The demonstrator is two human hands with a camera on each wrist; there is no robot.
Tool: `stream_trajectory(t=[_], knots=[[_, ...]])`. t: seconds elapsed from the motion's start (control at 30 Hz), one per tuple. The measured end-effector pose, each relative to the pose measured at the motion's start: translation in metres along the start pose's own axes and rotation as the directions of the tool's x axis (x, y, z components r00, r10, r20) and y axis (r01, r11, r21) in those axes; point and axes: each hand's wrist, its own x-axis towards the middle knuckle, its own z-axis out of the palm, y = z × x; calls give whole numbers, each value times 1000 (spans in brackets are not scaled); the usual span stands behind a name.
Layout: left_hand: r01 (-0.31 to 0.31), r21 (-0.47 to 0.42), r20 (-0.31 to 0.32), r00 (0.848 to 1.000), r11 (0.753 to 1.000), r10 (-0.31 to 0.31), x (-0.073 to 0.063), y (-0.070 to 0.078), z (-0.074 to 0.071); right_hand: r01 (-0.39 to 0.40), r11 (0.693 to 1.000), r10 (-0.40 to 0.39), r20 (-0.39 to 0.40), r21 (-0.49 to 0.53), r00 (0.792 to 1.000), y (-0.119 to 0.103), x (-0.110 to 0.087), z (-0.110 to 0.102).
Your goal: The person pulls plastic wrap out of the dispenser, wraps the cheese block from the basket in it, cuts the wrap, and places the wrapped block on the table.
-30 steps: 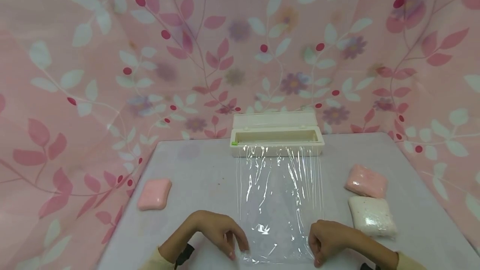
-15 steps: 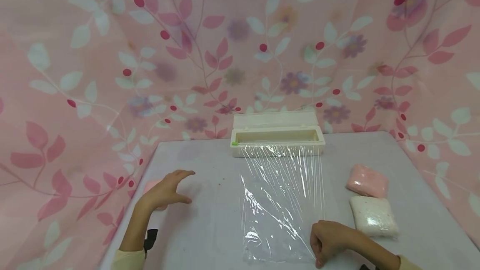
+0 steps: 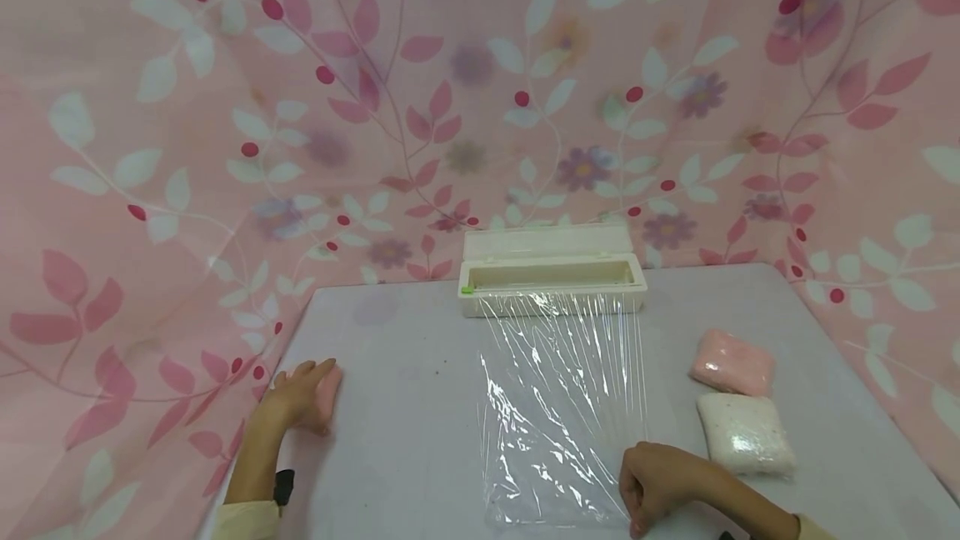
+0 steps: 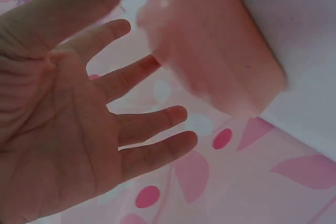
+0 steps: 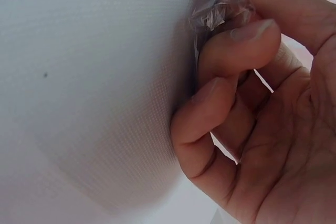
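My left hand (image 3: 303,397) is at a pink block (image 3: 328,394) that looks like a bar of soap, on the left of the table. In the left wrist view its fingers (image 4: 149,127) are spread and nearly straight beside the block (image 4: 210,40), not curled round it. My right hand (image 3: 660,482) pinches the near right corner of a clear sheet of plastic wrap (image 3: 555,432). A crumpled bit of that wrap (image 5: 223,11) shows at the thumb and forefinger in the right wrist view. The sheet runs back, wrinkled, to a white wrap dispenser (image 3: 551,304).
The dispenser's lid (image 3: 547,242) stands raised, and a small green piece (image 3: 467,290) sits at its left front. On the right lie a wrapped pink block (image 3: 733,362) and a wrapped white block (image 3: 746,433). A flowered pink curtain (image 3: 480,107) surrounds the table (image 3: 405,440).
My left hand has let go of the wrap's near left corner and moved left to the pink block. The sheet's left side has gone slack and wrinkled. My right hand keeps its place.
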Motion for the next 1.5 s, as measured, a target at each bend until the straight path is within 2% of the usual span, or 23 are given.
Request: stream_trajectory(t=[0.1,0.2,0.4,0.53,0.67,0.83,1.03,1.23,1.33,1.4,1.5], knots=[[-32,-16,5,999,999,32,0,-6,3,-2,1000,2,-1,-2,1000,-1,-1,-1],[-66,-24,-16,998,998,65,1,-10,7,-7,1000,7,4,4,1000,-2,-1,-1],[-61,-31,-91,994,998,58,5,-16,12,-13,1000,13,14,27,1000,-1,-1,-1],[-90,-8,-134,987,996,88,8,-21,14,-26,999,25,16,41,1000,0,-1,-1],[-89,20,-162,983,996,91,7,-18,15,-32,999,32,13,42,999,-1,-1,-1],[-71,28,-171,982,997,75,4,3,13,-41,998,41,13,39,999,-3,-2,-1],[-114,7,-186,976,993,114,9,33,11,-34,998,33,17,52,999,-1,-2,-2],[-164,-22,-211,965,986,155,9,75,4,-15,998,14,12,56,1000,0,0,-2],[-237,-8,-247,942,971,228,9,99,4,-9,999,9,9,49,1000,0,0,-2],[-299,9,-269,918,954,291,10,115,4,-11,999,10,9,46,1000,0,0,-1],[-367,26,-271,893,930,360,12,136,4,-14,999,14,5,44,1000,-1,-1,-1]])
